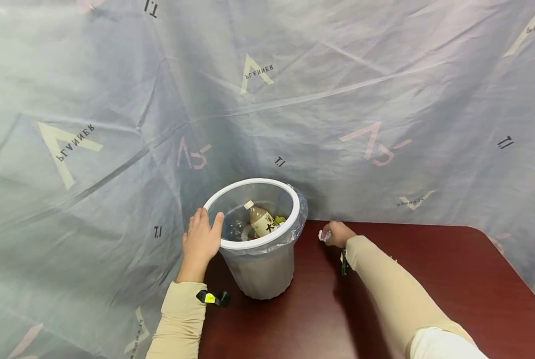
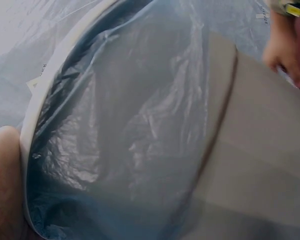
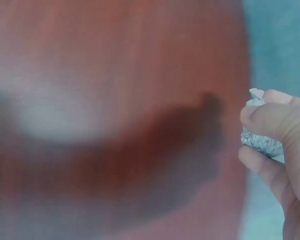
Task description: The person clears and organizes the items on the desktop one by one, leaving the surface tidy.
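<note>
A grey trash bin [image 1: 263, 274] with a white rim and a clear bluish liner [image 2: 135, 110] stands on the table. My left hand [image 1: 200, 239] rests on the left side of its rim, fingers extended and thumb by the opening. Inside the bin lie a bottle [image 1: 262, 221] with a pale cap and label and other litter. To the right of the bin, near the table's back edge, my right hand [image 1: 338, 234] pinches a small crumpled white scrap [image 3: 262, 142] between thumb and fingers. In the right wrist view, part of that scrap is hidden behind the thumb.
The dark red tabletop [image 1: 429, 269] has a rounded corner at the back right. Grey printed sheeting [image 1: 321, 99] hangs behind and to the left, close to the bin. My right arm's shadow falls across the table.
</note>
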Demonstrator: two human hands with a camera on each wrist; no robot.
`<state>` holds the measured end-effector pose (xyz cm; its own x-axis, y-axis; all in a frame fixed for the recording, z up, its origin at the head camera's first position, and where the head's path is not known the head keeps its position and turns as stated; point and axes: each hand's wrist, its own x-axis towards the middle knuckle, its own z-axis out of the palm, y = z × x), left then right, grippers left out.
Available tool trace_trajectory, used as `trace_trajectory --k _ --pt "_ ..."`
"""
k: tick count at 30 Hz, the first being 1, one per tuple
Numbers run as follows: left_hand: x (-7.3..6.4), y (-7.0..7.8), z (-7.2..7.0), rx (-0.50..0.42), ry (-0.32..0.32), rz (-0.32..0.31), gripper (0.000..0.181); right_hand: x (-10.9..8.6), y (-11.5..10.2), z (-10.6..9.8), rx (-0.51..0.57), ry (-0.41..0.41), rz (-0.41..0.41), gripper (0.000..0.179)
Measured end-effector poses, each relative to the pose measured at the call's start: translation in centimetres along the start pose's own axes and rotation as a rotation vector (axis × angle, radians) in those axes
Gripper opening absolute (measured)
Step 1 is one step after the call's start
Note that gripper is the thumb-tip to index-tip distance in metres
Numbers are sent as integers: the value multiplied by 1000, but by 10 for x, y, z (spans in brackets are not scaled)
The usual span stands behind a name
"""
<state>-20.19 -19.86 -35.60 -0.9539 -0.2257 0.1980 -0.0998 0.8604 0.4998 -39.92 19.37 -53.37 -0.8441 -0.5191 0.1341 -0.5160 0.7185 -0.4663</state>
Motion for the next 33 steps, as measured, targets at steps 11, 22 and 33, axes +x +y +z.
trace_trajectory --k 11,22,33 --pt "-1 -1 -2 -15 3 10 91 37 -81 -139 3 179 -27 21" --pt "1 8 2 -13 -14 17 90 48 -175 -183 -16 154 -231 17" --pt "0 16 6 -16 -10 27 88 38 -213 -180 46 -20 -326 27"
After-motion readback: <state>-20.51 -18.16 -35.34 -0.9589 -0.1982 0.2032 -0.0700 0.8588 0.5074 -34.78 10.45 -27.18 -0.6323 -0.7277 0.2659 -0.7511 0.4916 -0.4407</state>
